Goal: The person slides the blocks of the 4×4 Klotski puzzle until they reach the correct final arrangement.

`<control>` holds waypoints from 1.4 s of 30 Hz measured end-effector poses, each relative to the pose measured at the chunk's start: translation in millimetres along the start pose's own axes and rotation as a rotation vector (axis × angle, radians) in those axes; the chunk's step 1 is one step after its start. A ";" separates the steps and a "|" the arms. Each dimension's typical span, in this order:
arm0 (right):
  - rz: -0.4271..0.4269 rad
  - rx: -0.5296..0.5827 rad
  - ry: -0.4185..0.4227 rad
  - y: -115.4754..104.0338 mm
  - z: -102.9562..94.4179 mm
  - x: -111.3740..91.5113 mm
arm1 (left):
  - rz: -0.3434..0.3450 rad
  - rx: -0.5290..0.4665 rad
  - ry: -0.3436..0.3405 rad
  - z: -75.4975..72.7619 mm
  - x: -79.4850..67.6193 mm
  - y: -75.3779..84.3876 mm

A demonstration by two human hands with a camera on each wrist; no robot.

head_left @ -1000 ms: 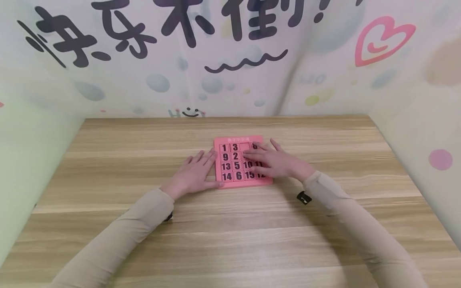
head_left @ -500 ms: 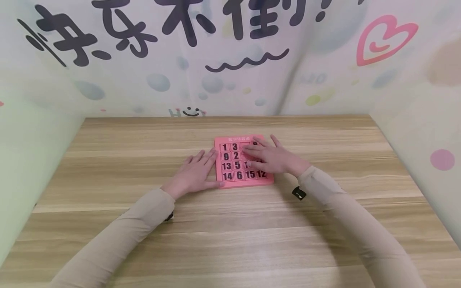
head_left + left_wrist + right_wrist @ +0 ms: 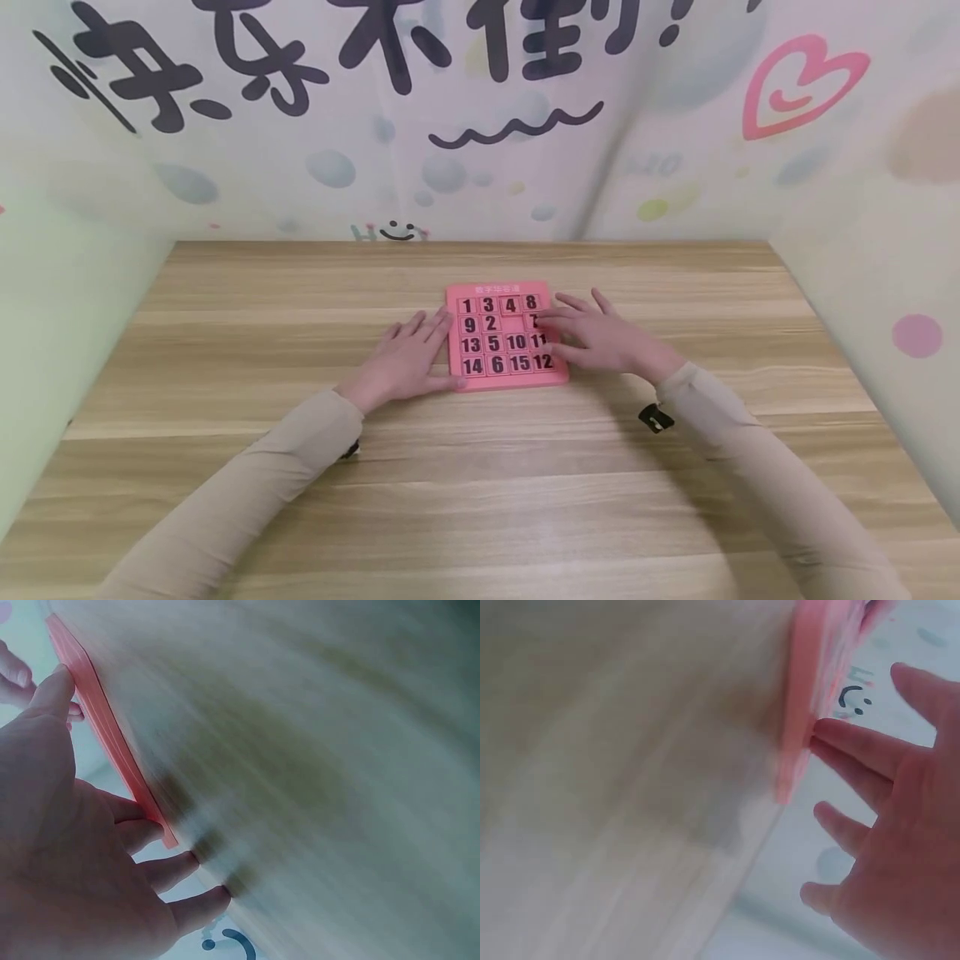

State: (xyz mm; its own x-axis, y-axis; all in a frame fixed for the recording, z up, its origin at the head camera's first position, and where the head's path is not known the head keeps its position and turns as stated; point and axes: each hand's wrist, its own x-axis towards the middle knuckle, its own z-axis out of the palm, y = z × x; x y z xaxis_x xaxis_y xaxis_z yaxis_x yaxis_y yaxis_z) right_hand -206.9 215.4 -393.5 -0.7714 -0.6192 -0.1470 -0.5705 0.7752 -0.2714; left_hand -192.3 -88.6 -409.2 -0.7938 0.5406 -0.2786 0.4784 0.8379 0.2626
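Observation:
A pink number sliding puzzle (image 3: 506, 382) lies flat on the wooden table, its tiles marked with black numbers. The gap in it sits in the second row, below the 4 tile (image 3: 511, 306) and left of the 7 tile (image 3: 534, 321). My left hand (image 3: 401, 362) rests against the puzzle's left side, fingers straight, thumb on the lower left corner. Over the right edge reaches my right hand (image 3: 600, 337), its extended fingertips at the 7 and 11 tiles. In the right wrist view, two fingers of that hand (image 3: 907, 787) touch the puzzle's face.
The wooden table (image 3: 480, 500) runs back to a printed wall (image 3: 480, 183) with large dark characters. Pale side walls stand left and right. A small black device (image 3: 656, 417) shows under the right sleeve.
The 4 tile now shows in the top row, where the gap was, and the gap is one row lower. My right hand has shifted right. The left hand stays in place.

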 end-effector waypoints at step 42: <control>-0.018 0.004 -0.029 -7.5 7.0 -3.1 | -0.007 0.001 0.001 -0.6 -1.1 0.7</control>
State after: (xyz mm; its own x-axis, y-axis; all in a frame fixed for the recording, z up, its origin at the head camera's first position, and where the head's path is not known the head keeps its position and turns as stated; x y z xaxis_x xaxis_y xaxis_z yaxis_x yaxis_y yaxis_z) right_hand -198.2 210.7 -397.6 -0.7525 -0.6364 -0.1696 -0.5830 0.7635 -0.2778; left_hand -191.3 -88.7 -408.1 -0.7974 0.5347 -0.2798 0.4733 0.8418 0.2597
